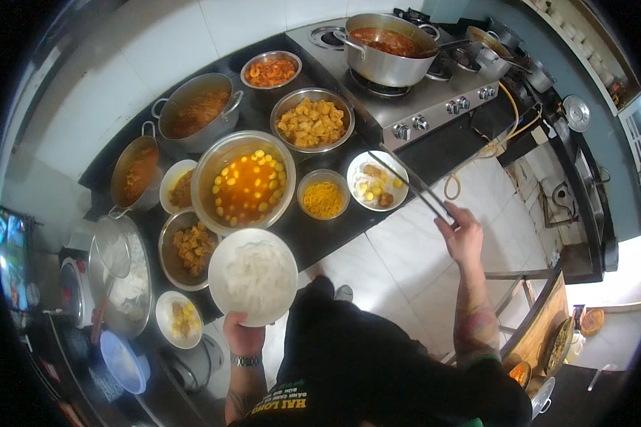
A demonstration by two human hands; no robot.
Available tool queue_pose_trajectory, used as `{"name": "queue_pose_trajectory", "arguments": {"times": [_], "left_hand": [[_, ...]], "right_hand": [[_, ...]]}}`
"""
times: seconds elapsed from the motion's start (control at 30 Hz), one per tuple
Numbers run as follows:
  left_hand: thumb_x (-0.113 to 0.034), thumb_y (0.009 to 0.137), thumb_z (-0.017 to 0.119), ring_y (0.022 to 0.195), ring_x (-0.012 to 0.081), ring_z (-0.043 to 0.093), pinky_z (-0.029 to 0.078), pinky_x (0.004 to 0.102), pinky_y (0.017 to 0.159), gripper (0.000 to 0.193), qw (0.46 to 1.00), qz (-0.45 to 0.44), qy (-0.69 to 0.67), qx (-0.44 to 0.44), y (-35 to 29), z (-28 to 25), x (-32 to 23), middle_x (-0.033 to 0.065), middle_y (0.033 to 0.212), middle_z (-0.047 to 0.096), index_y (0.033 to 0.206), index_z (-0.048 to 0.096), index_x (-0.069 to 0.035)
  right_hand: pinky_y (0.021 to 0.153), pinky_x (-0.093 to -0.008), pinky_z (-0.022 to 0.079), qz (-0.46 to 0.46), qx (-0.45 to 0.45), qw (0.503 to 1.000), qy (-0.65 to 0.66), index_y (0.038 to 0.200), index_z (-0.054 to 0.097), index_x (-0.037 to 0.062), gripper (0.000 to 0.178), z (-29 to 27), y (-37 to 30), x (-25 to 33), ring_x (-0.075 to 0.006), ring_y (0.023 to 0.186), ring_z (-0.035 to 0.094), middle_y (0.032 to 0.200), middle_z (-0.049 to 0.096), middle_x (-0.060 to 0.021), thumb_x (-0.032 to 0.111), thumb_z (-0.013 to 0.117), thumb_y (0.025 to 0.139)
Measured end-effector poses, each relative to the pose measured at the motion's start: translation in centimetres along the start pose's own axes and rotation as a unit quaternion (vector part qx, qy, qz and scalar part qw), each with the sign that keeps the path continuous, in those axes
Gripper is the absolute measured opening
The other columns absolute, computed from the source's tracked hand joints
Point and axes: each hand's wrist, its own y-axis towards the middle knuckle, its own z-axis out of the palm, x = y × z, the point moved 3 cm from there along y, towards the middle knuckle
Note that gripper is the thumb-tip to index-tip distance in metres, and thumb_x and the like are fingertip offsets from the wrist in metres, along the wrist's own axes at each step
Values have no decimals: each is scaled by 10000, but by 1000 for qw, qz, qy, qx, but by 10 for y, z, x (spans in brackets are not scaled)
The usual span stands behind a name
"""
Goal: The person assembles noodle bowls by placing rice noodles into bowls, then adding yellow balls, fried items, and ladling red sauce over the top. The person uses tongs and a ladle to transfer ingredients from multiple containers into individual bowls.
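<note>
My left hand (238, 333) grips the rim of a white bowl (290, 299) that holds white noodles (253, 274). My right hand (463, 235) is closed on long, thin tongs (424, 191). The tips of the tongs are spread and reach over the edge of a white bowl (356, 165) at the counter's right. In that bowl are small yellow eggs, brown pieces and something white. Beyond the noodle bowl stands a large steel bowl (205, 213) of orange liquid with many small eggs. A small steel bowl of yellow shreds (323, 199) sits between the two.
Along the dark counter (320, 240) stand steel bowls of chunks (312, 122) and shrimp (271, 72), and pots of sauce (196, 117). A big pot (384, 60) sits on the stove (413, 117). At left are a strainer (112, 245), a blue basin (124, 363) and another filled white bowl (169, 331).
</note>
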Motion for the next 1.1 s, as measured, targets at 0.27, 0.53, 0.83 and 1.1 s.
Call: {"name": "queue_pose_trajectory", "arguments": {"times": [0.27, 0.53, 0.83, 1.1], "left_hand": [[-120, 688, 551, 1156, 308, 553, 444, 451, 1001, 654, 998, 29, -30, -46, 91, 24, -4, 136, 1276, 552, 1316, 441, 27], [-135, 694, 542, 1229, 304, 501, 418, 468, 1032, 692, 996, 54, 2, -69, 115, 30, -3, 131, 1337, 517, 1364, 409, -19], [-126, 680, 542, 1246, 316, 483, 397, 465, 1049, 731, 992, 44, -71, -97, 116, 60, 38, 154, 1343, 504, 1384, 385, -2], [-134, 676, 554, 1232, 314, 494, 431, 489, 1026, 717, 989, 33, -74, -121, 130, 62, 47, 126, 1343, 502, 1372, 405, -45]], "right_hand": [[680, -381, 537, -120, 34, 977, -173, 1124, 669, 154, 390, 17, 119, 57, -277, 801, 658, 958, 660, -69, 216, 741, 745], [690, -364, 540, -285, 130, 919, -239, 1065, 673, 151, 312, 67, 214, 96, -253, 813, 659, 896, 635, -62, 233, 686, 764], [615, -398, 553, -383, 111, 894, -204, 1077, 664, 151, 295, 129, 258, 99, -280, 748, 665, 865, 611, -95, 214, 636, 791], [676, -398, 556, -303, 133, 917, -224, 1149, 654, 195, 376, 98, 267, 102, -273, 799, 669, 974, 635, -46, 264, 697, 782]]}}
